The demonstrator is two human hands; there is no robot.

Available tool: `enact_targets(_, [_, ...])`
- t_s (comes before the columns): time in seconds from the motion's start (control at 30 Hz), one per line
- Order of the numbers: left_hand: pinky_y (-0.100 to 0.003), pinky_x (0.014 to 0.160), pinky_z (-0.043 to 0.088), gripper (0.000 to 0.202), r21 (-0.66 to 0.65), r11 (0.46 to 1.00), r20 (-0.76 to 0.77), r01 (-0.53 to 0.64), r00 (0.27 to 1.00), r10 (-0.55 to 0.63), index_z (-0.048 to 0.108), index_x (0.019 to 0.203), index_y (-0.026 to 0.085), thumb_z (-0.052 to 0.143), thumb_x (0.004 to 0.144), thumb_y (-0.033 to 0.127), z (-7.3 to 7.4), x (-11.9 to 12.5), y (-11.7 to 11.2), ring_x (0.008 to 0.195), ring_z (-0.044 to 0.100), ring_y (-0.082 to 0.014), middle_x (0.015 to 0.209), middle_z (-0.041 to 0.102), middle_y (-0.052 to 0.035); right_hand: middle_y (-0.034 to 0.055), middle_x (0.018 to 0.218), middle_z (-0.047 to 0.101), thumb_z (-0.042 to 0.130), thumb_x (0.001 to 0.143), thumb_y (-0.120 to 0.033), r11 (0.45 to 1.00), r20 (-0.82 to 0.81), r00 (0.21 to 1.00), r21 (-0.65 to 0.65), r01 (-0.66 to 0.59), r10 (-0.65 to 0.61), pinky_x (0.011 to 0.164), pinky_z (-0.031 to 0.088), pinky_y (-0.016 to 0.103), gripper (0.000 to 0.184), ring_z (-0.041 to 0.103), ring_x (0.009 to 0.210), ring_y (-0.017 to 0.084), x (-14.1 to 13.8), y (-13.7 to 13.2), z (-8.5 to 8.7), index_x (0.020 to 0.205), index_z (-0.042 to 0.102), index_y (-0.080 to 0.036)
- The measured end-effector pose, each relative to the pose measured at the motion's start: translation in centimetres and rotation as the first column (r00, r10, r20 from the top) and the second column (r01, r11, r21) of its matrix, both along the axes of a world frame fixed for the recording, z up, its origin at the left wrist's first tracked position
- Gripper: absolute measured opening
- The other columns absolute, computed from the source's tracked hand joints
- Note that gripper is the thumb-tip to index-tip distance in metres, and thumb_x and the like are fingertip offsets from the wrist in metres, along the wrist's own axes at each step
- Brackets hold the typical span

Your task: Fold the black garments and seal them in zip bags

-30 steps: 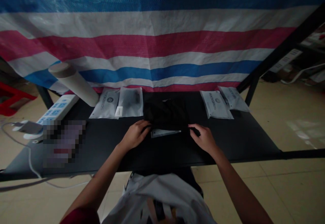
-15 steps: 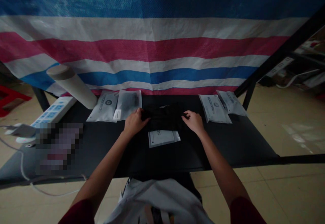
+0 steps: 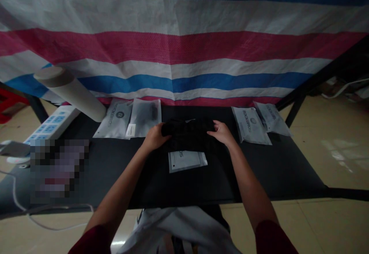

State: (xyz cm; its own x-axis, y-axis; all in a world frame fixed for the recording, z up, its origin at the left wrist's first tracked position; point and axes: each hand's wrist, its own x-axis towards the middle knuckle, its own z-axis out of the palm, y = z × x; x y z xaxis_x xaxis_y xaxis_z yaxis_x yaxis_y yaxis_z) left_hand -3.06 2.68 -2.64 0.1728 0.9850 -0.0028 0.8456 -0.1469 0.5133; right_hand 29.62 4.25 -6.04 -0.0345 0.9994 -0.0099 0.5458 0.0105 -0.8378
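A folded black garment (image 3: pixel 187 133) lies on the black table (image 3: pixel 276 165), with its near part dark against the tabletop. My left hand (image 3: pixel 155 138) grips its left end, and my right hand (image 3: pixel 221 133) holds its right end with the fingers on top. Just in front of the garment lies a flat, clear-fronted zip bag (image 3: pixel 186 161) with a white back and partly hidden printing. Its far edge runs close to the cloth.
Several printed zip bags (image 3: pixel 117 119) lie along the table's far edge on both sides. A cardboard tube (image 3: pixel 70 92) leans at the far left beside a white power strip (image 3: pixel 52 125). A pixelated patch covers the left tabletop. A striped tarp (image 3: pixel 184 46) hangs behind.
The black garment is gathered into a narrower bundle, and the zip bag in front of it now shows fully. My hands have moved in and farther up the table.
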Motion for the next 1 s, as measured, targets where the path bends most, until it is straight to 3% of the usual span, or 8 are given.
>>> enact_targets(0.17, [-0.032, 0.073, 0.051, 0.034, 0.063, 0.997, 0.402, 0.052, 0.913, -0.073, 0.057, 0.102, 0.013, 0.066, 0.070, 0.021, -0.9, -0.1, -0.3, 0.078, 0.061, -0.0196, 0.083, 0.063, -0.0036, 0.0070, 0.091, 0.074, 0.078, 0.061, -0.027, 0.993, -0.376, 0.927, -0.111, -0.039, -0.006, 0.077, 0.053, 0.038, 0.036, 0.069, 0.081, 0.023, 0.5, -1.0, 0.7, 0.095, 0.070, -0.016])
enact_targets(0.3, [-0.033, 0.079, 0.053, 0.070, -0.002, 0.998, 0.691, 0.057, 0.722, -0.039, 0.041, 0.129, 0.015, 0.070, 0.065, 0.019, -1.4, 0.3, -0.6, 0.089, 0.063, -0.0191, 0.101, 0.064, -0.0058, 0.0042, 0.089, 0.074, 0.079, 0.059, -0.026, 0.977, -0.445, 0.895, -0.198, -0.080, -0.017, 0.078, 0.053, 0.038, 0.034, 0.068, 0.080, 0.021, 0.9, -1.6, 1.9, 0.091, 0.071, -0.017])
enact_targets(0.4, [-0.032, 0.072, 0.055, 0.094, -0.170, 0.982, 0.776, 0.077, 0.624, 0.085, 0.027, 0.142, 0.015, 0.074, 0.062, 0.020, -1.7, 0.5, -0.6, 0.080, 0.066, -0.0191, 0.094, 0.066, -0.0052, 0.0041, 0.094, 0.073, 0.080, 0.059, -0.024, 0.968, -0.465, 0.885, -0.204, -0.144, 0.034, 0.085, 0.052, 0.039, 0.038, 0.068, 0.087, 0.022, 1.3, -1.7, 2.2, 0.096, 0.070, -0.018])
enact_targets(0.53, [-0.029, 0.068, 0.054, 0.091, -0.205, 0.978, 0.794, 0.023, 0.588, 0.153, 0.035, 0.141, 0.013, 0.076, 0.060, 0.020, -1.6, 0.6, -0.6, 0.076, 0.065, -0.0181, 0.087, 0.067, -0.0033, 0.0059, 0.102, 0.072, 0.081, 0.055, -0.020, 0.968, -0.448, 0.890, -0.177, -0.177, 0.081, 0.092, 0.050, 0.041, 0.053, 0.066, 0.095, 0.022, 1.8, -1.8, 2.0, 0.106, 0.068, -0.020])
enact_targets(0.67, [-0.027, 0.066, 0.051, 0.037, -0.045, 0.994, 0.790, 0.098, 0.612, -0.024, 0.066, 0.099, 0.013, 0.070, 0.063, 0.018, -1.1, 0.4, -0.8, 0.070, 0.062, -0.0157, 0.076, 0.065, -0.0012, 0.0057, 0.099, 0.070, 0.078, 0.059, -0.020, 0.976, -0.442, 0.893, -0.142, -0.162, 0.084, 0.085, 0.051, 0.037, 0.056, 0.066, 0.090, 0.021, 2.0, -2.2, 2.7, 0.113, 0.064, -0.020])
enact_targets(0.77, [-0.029, 0.069, 0.050, 0.006, 0.077, 0.965, 0.723, 0.251, 0.652, -0.228, 0.065, 0.070, 0.014, 0.062, 0.066, 0.015, -0.4, -0.1, -0.9, 0.074, 0.062, -0.0171, 0.075, 0.064, -0.0039, 0.0048, 0.097, 0.069, 0.074, 0.064, -0.019, 0.943, -0.407, 0.886, -0.144, -0.301, 0.221, 0.077, 0.051, 0.033, 0.057, 0.065, 0.085, 0.019, 2.3, -2.6, 3.6, 0.119, 0.061, -0.021])
enact_targets(0.9, [-0.039, 0.090, 0.048, 0.018, 0.164, 0.898, 0.462, 0.407, 0.773, -0.435, 0.069, 0.082, 0.015, 0.059, 0.068, 0.012, 1.3, -0.7, -1.1, 0.100, 0.061, -0.0243, 0.104, 0.066, -0.0102, 0.0045, 0.093, 0.065, 0.070, 0.069, -0.020, 0.876, -0.183, 0.872, -0.088, -0.474, 0.453, 0.082, 0.048, 0.033, 0.025, 0.062, 0.087, 0.019, 3.0, -2.8, 4.7, 0.095, 0.071, -0.018])
enact_targets(1.0, [-0.046, 0.102, 0.041, 0.045, 0.202, 0.869, 0.213, 0.452, 0.845, -0.490, 0.066, 0.110, 0.018, 0.067, 0.065, 0.017, 3.2, -0.4, -1.9, 0.115, 0.053, -0.0294, 0.121, 0.061, -0.0110, 0.0047, 0.098, 0.062, 0.074, 0.069, -0.023, 0.837, -0.017, 0.838, -0.051, -0.545, 0.545, 0.088, 0.045, 0.035, 0.029, 0.061, 0.094, 0.020, 2.9, -3.3, 6.0, 0.097, 0.071, -0.019])
